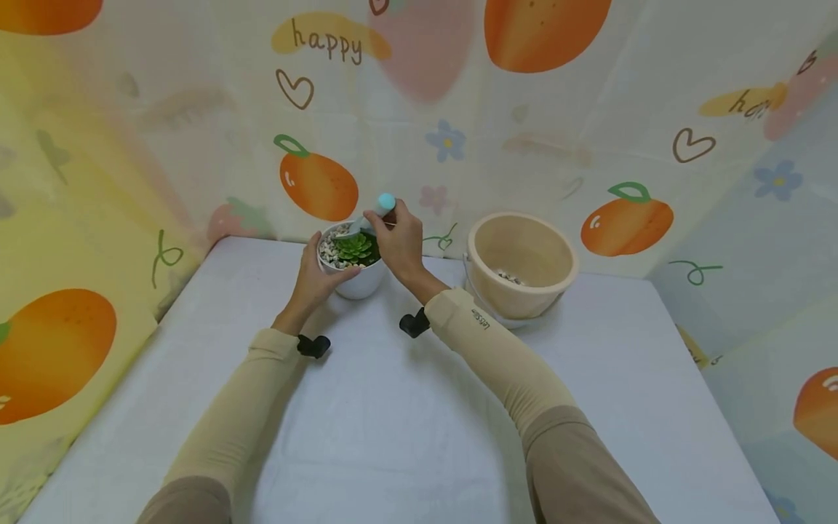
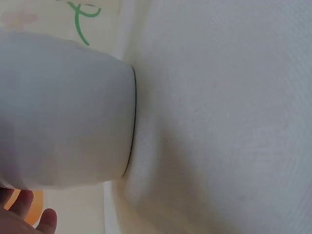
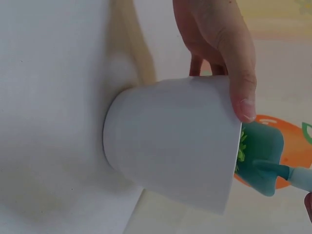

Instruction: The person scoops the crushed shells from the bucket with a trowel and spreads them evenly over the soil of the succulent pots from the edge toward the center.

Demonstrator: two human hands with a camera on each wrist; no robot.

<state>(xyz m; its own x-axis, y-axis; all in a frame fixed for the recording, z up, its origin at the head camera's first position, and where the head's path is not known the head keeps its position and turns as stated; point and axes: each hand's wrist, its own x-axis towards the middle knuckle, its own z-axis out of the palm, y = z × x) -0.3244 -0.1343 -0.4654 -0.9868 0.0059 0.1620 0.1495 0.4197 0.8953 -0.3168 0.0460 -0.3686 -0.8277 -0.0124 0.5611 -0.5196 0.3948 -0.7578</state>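
Observation:
A white flowerpot (image 1: 362,285) stands upright on the table, holding a green succulent (image 1: 356,249) with pale pebbles (image 1: 329,249) around it. My left hand (image 1: 313,278) grips the pot from its left side, thumb along the near rim, as the right wrist view also shows. Above the pot's right rim, my right hand (image 1: 404,240) holds a small trowel (image 3: 265,158) by its light-blue-ended handle. The teal blade hangs over the pot's mouth, beside the plant. In the left wrist view, the pot's side wall (image 2: 63,112) fills the left part, and the plant is hidden.
To the right of the pot stands a beige bucket (image 1: 520,291) with some pebbles (image 1: 509,277) at its bottom. A white cloth covers the table (image 1: 386,422). Directly behind the pot hangs a fruit-patterned curtain (image 1: 419,138).

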